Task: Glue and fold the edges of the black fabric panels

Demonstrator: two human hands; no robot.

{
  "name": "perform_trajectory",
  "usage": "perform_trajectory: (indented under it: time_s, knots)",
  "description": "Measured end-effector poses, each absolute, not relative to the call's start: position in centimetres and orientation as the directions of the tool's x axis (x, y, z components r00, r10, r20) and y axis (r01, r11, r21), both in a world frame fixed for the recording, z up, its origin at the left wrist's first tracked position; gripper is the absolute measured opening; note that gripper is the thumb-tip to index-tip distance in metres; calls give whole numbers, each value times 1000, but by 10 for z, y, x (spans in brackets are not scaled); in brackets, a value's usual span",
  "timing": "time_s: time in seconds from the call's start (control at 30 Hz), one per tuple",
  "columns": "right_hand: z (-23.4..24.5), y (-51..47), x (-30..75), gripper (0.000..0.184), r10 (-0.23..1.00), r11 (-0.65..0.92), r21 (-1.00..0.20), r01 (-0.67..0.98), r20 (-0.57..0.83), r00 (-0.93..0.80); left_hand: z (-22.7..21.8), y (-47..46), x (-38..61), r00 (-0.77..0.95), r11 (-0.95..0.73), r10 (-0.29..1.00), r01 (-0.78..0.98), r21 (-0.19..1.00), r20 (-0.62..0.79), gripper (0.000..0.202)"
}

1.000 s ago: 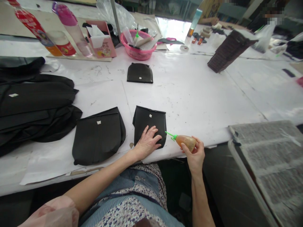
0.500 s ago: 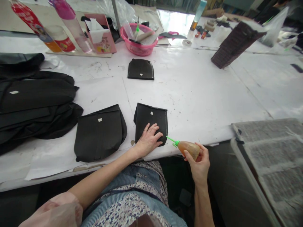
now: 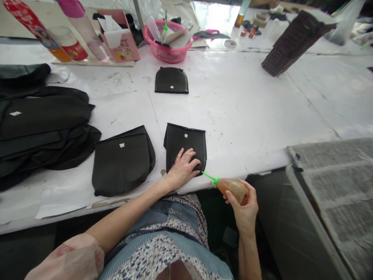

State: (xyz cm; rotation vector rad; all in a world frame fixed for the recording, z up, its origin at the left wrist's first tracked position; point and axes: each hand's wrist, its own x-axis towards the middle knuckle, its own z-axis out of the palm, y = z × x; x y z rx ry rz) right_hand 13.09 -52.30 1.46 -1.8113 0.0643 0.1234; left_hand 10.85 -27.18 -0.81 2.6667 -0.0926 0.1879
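Fingers spread, my left hand (image 3: 183, 167) lies flat on a black leather-like piece (image 3: 185, 142) with a small white tag, near the table's front edge. My right hand (image 3: 243, 200) is wrapped round a glue bottle (image 3: 231, 188) with amber contents and a thin green nozzle. The nozzle tip meets the lower right edge of the piece, close to my left fingers. A glossy line runs along that right edge. Left of it lies a stack of similar black pieces (image 3: 121, 167). Farther back is one more black piece (image 3: 171, 80).
A heap of black material (image 3: 43, 120) covers the table's left side. Behind stand a pink basin (image 3: 167, 52) of tools, a tissue box (image 3: 125, 39) and bottles. A dark block-shaped bundle (image 3: 294, 42) leans at the back right. A grey-covered rack (image 3: 335, 186) adjoins the table's right front.
The nozzle tip has slid down along the piece's right edge to its lower corner. My left hand stays on the piece. The whole view has shifted slightly.
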Motion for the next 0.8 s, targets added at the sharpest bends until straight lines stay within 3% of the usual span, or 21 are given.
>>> perform_trajectory:
  time_s: [0.43, 0.8]
  knots:
    - [-8, -517, 137, 63, 30, -63, -985, -162, -164, 986, -7, -269, 107, 989, -855, -48, -113, 506, 141, 28]
    - [0, -532, 140, 67, 65, -179, -977, -118, -131, 989, -5, -270, 108, 990, -844, -37, -102, 527, 132, 27]
